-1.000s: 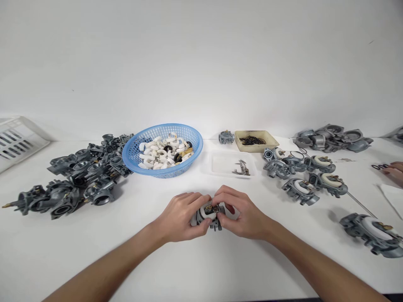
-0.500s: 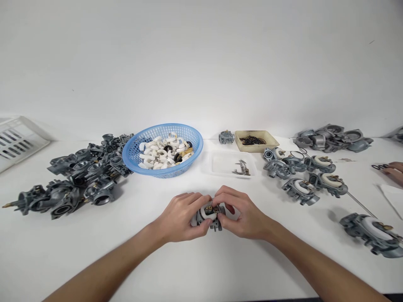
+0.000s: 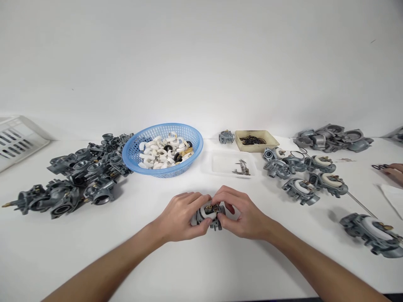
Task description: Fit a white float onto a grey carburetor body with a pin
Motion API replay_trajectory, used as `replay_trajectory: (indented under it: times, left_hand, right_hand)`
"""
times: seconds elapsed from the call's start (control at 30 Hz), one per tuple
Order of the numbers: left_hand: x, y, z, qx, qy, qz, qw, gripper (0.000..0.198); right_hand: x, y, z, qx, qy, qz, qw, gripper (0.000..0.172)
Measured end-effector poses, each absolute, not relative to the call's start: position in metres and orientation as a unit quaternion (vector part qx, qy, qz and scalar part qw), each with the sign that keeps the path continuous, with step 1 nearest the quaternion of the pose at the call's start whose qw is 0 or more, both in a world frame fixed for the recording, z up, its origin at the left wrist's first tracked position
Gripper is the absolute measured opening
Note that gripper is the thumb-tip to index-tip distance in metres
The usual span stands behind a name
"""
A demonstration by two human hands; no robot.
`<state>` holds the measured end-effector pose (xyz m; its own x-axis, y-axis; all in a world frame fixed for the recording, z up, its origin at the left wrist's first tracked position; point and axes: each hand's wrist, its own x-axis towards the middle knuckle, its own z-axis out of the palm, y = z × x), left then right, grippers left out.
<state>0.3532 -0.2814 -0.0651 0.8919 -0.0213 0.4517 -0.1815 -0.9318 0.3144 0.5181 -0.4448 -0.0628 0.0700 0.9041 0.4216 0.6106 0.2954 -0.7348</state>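
A grey metal carburetor body [image 3: 215, 225] sits on the white table between my two hands. A white U-shaped float [image 3: 206, 214] lies in its upturned opening, with brass parts inside the curve. My left hand [image 3: 185, 216] is closed around the carburetor's left side, its thumb pressing near the float. My right hand [image 3: 242, 212] grips the right side, thumb and forefinger close together by the float's hinge end. Whether a small pin is between those right fingertips I cannot make out.
A blue basket [image 3: 129, 163] holds white floats. Beside it stand a white tray [image 3: 217, 171] with small metal pins and a yellowish tray [image 3: 272, 142] with black rings. Carburetor bodies [image 3: 94, 167] heap at left; others with floats [image 3: 302, 191] lie right. Another person's hand [image 3: 393, 172] shows at right.
My hands and the carburetor stay nearly in place. At the right edge, the other person's hand has shifted slightly.
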Motion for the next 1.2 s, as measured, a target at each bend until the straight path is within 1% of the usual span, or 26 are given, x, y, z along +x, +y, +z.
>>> replay_trajectory:
  times: [0.8,1.2]
  left_hand:
    - [0.3525,-0.2812,-0.0654,0.959,-0.051,0.222,0.170,0.025]
    - [0.3524,-0.2819,-0.0649,0.959,-0.048,0.216,0.175,0.023]
  right_hand:
    - [0.5185,-0.4439,-0.0629,-0.581,-0.658,0.163,0.450,0.036]
    - [0.5184,-0.4444,-0.0617,-0.582,-0.668,0.147,0.439,0.031]
